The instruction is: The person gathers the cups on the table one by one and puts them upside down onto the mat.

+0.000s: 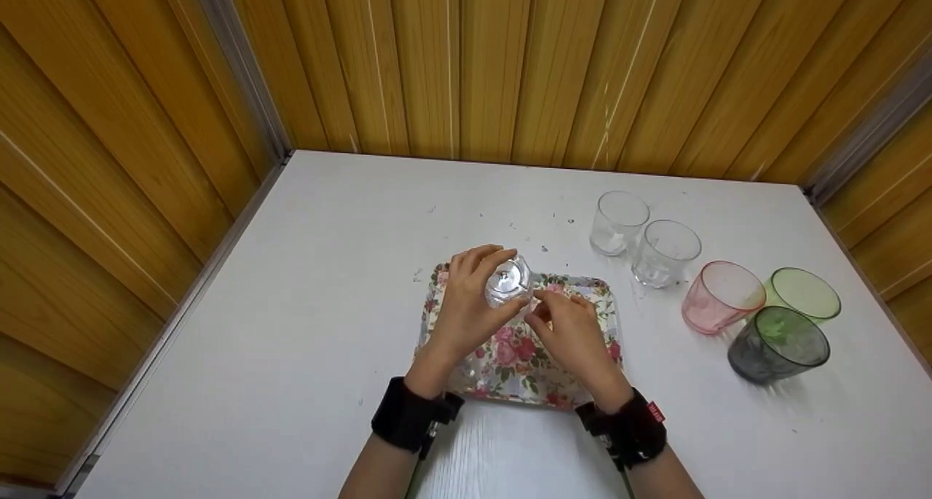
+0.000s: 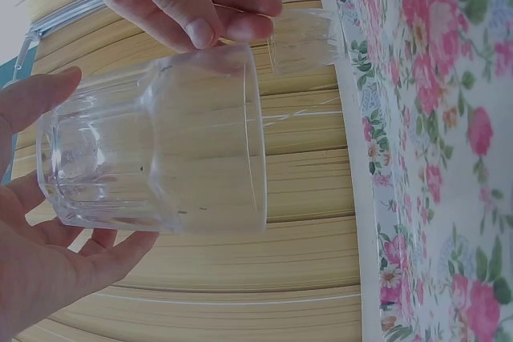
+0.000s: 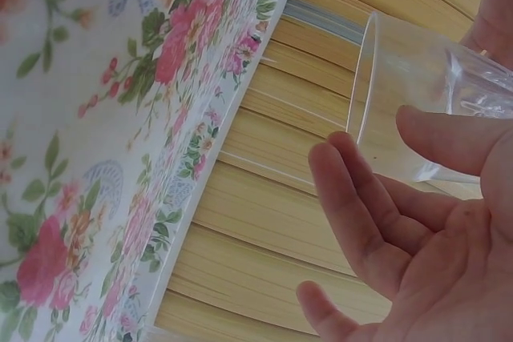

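Observation:
A clear drinking glass point(image 1: 509, 280) is upside down above the floral tray point(image 1: 524, 368), its rim point(image 2: 255, 142) facing the tray. My left hand point(image 1: 472, 295) grips it around the base end, thumb on one side and fingers on the other, as the left wrist view shows. My right hand point(image 1: 575, 331) is beside the glass near the rim. In the right wrist view its thumb point(image 3: 449, 142) lies against the glass wall, while the other fingers point(image 3: 361, 230) extend loosely past the rim.
To the right stand two clear glasses point(image 1: 617, 226) point(image 1: 664, 255), a pink glass point(image 1: 717, 302), a green glass point(image 1: 808, 295) and a dark grey glass point(image 1: 775, 350), all upright on the white table point(image 1: 291, 302). Wood-patterned panels point(image 1: 480, 69) wall the table's back and sides.

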{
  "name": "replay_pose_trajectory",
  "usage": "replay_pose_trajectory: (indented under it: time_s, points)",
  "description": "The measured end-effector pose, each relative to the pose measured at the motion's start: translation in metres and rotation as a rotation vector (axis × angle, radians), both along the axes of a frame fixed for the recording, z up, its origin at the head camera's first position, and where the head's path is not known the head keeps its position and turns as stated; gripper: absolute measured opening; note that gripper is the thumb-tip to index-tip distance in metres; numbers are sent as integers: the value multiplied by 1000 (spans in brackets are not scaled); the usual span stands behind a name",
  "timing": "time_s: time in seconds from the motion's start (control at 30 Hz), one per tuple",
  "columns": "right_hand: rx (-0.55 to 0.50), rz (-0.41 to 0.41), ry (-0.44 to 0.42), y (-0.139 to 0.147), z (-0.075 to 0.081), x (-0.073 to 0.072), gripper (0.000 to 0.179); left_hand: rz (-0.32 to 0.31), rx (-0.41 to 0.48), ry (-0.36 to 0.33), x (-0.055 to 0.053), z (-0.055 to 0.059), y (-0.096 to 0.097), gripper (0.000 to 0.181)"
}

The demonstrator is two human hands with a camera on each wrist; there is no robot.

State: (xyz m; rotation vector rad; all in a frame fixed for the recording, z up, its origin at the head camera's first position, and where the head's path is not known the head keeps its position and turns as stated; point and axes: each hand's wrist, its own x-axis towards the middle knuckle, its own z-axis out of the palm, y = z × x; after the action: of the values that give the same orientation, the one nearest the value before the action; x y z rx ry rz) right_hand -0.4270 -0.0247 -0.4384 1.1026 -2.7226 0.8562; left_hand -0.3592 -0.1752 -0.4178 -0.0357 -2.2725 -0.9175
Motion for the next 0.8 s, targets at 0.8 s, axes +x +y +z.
replay_pose_trajectory:
  time_s: [0.8]
  points:
    - [-4, -76, -23, 9, 7, -6, 35, 16, -22, -38, -3, -8, -7, 51]
